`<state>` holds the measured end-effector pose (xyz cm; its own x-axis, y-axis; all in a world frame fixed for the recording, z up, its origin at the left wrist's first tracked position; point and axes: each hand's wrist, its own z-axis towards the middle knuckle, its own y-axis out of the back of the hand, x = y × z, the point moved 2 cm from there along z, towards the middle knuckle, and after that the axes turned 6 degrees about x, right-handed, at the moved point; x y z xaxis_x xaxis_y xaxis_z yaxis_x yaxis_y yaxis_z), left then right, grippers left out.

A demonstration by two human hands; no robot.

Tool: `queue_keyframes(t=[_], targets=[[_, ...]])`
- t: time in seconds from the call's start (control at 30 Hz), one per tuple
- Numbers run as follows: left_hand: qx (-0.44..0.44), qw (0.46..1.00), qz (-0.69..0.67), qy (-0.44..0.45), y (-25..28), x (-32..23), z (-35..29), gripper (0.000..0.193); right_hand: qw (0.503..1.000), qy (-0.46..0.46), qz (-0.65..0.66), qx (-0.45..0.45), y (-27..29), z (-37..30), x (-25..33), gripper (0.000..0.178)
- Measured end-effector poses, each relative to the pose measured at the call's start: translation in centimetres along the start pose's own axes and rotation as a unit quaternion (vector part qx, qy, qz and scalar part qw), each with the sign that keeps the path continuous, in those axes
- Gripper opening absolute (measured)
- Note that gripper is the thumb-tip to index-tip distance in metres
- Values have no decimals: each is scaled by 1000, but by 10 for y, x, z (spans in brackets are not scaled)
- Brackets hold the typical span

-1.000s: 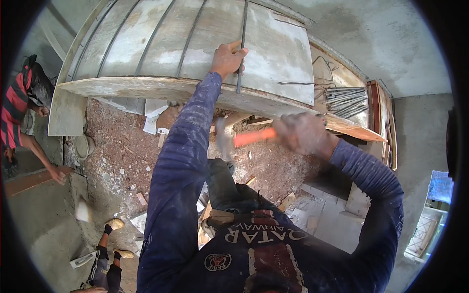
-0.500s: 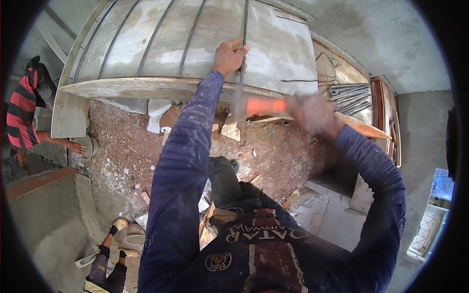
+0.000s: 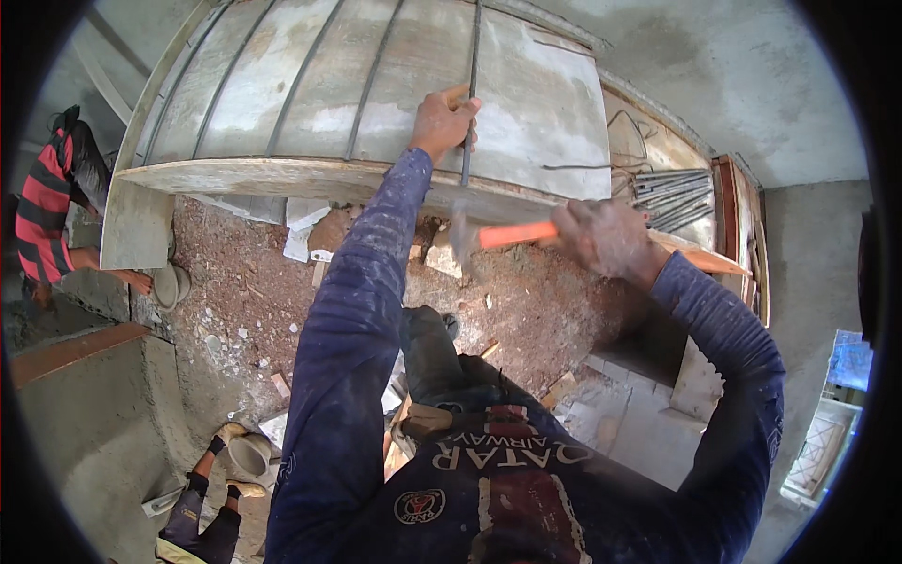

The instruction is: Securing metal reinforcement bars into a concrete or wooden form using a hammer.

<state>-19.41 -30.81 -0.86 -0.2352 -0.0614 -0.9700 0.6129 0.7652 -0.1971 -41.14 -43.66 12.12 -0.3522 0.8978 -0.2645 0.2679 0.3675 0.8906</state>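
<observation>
My left hand (image 3: 442,127) is closed around a dark steel rebar (image 3: 474,56), which lies across a pale formwork panel (image 3: 536,103). The bar's near end reaches the panel's front edge. A small piece of wood shows by the fingers of that hand. In my right hand (image 3: 606,237) is a hammer (image 3: 517,233) with an orange handle. Its blurred head sits just below the bar's near end, apart from it. Several more rebars (image 3: 296,80) lie side by side across the panel to the left.
Short bars (image 3: 672,197) lie piled at the panel's right. Wooden boards edge the formwork (image 3: 282,172). Rubble covers the dirt floor (image 3: 526,291) below. A person in red and black stripes (image 3: 45,211) is at far left, near a bucket (image 3: 167,287); another person's legs (image 3: 211,493) show at lower left.
The hammer and my right hand have dropped lower, away from the bar's near end, and show less blur. My left hand stays on the rebar. The bucket at lower left looks tilted differently.
</observation>
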Motion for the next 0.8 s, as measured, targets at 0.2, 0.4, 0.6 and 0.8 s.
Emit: queue_keyframes(t=[0.2, 0.4, 0.6, 0.8], targets=[[6, 1000, 1, -2, -1, -1, 1, 56, 987, 0, 46, 155, -14, 12, -3, 36], [2, 1000, -21, -2, 1, -1, -1, 56, 995, 58, 51, 55, -7, 2, 15, 43], [-5, 1000, -15, -14, 2, 1, 1, 56, 998, -35, 7, 55, -6, 17, -13, 46], [-5, 1000, -12, -1, -1, -1, -1, 56, 987, 161, 17, -3, 5, -1, 25, 41]])
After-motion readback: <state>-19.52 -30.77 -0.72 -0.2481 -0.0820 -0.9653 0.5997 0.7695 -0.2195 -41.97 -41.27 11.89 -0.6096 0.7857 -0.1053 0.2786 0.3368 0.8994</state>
